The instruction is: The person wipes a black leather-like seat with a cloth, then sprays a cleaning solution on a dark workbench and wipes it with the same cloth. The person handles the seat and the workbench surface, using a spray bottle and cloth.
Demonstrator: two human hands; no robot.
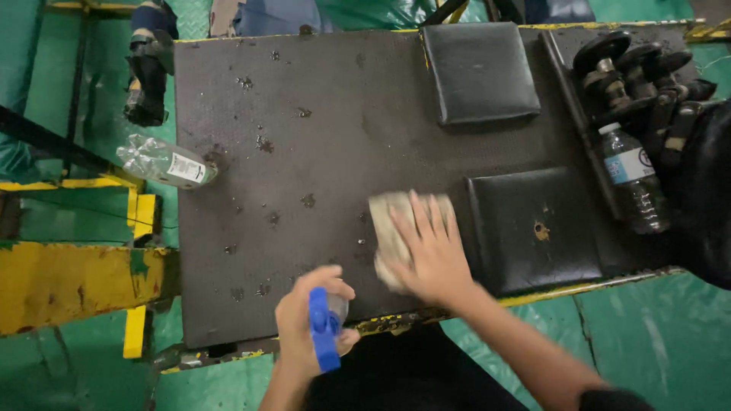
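Observation:
My right hand [429, 247] lies flat, fingers spread, pressing a pale folded cloth [388, 228] onto a dark rubber-topped platform [304, 152]. The cloth sits just left of a black square pad [533, 228]. My left hand [308, 323] grips a spray bottle with a blue trigger head [324, 331] near the platform's front edge. Most of the bottle's body is hidden behind the hand. The mat surface shows several worn pits and spots.
A second black pad [480, 72] lies at the back. A clear plastic bottle [164, 162] lies on its side at the platform's left edge. Another water bottle [636, 179] lies at the right beside dark dumbbells [636, 76]. Yellow metal frame [68, 281] and green floor surround it.

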